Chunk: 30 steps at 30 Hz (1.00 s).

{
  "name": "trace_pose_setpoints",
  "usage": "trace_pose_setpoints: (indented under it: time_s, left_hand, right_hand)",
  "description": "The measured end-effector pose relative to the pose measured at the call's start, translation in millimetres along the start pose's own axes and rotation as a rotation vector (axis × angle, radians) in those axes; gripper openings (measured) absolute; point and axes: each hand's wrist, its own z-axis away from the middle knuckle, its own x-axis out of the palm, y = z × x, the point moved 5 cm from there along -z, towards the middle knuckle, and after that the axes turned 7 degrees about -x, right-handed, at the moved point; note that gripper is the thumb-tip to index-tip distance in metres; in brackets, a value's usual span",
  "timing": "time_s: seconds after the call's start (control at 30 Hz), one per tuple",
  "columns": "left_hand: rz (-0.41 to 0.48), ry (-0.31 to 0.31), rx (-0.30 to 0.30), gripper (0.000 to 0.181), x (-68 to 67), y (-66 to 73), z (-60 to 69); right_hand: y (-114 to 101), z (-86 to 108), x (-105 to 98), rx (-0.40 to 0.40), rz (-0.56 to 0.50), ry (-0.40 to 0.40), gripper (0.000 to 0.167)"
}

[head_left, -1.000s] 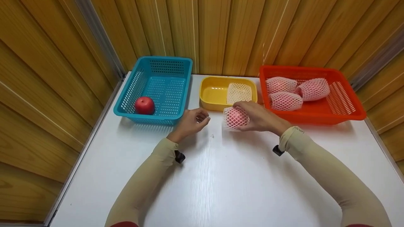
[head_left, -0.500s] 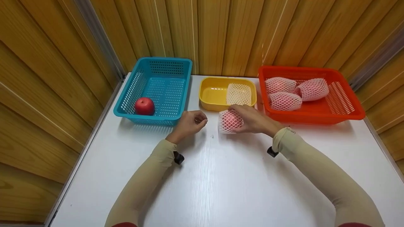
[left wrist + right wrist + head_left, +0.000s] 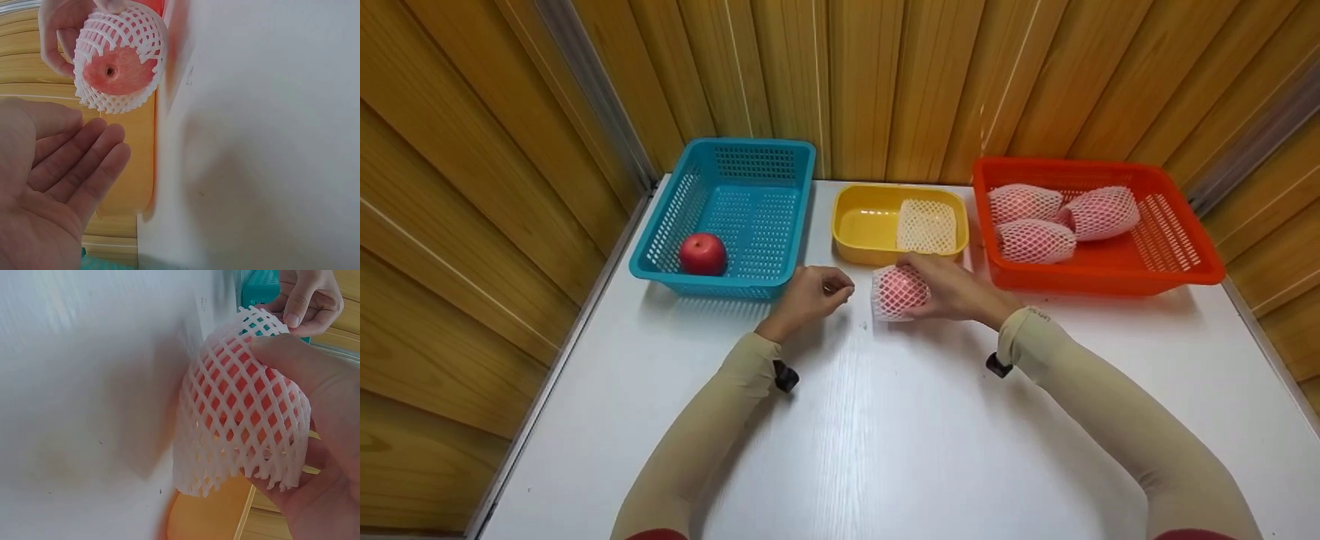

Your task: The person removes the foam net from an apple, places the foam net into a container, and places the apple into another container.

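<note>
My right hand grips an apple in a white foam net sleeve, held just in front of the yellow bowl. In the left wrist view, the apple's red end, with its small dark stem hollow, shows through the sleeve's opening. Across the right wrist view, the foam net spreads past the fruit, thumb on one side and fingers on the other. My left hand holds nothing, its fingers loosely bent beside the blue basket's near corner, a short gap from the netted apple.
A blue basket at the left contains one bare red apple. Behind the hands, a yellow bowl holds a flattened foam net. Three netted apples lie in the red basket at the right. Wood-patterned panels border the white table.
My right hand has shifted left and slightly nearer with the netted apple, closing some of the gap to my left hand. The left hand has barely moved.
</note>
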Motion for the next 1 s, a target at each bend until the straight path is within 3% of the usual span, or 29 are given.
trace_pose_setpoints:
  time_s: [0.13,0.53,0.8,1.0]
  left_hand:
    - [-0.018,-0.013,-0.014,0.015,2.5,-1.8,-0.7]
    - [-0.072,-0.010,0.033,0.014,6.6,-0.8,-1.9]
    - [0.026,-0.067,0.045,0.021,12.8,2.6,-3.7]
    - [0.135,-0.112,0.040,0.034,18.7,4.1,-5.3]
  right_hand:
    - [3,0.9,4,0.015,-0.021,-0.003,0.080]
    - [9,3.7,6,0.061,-0.043,0.045,0.072]
    - [7,6.8,5,-0.038,-0.029,0.060,0.071]
    - [9,11.6,4,-0.064,-0.038,0.042,0.073]
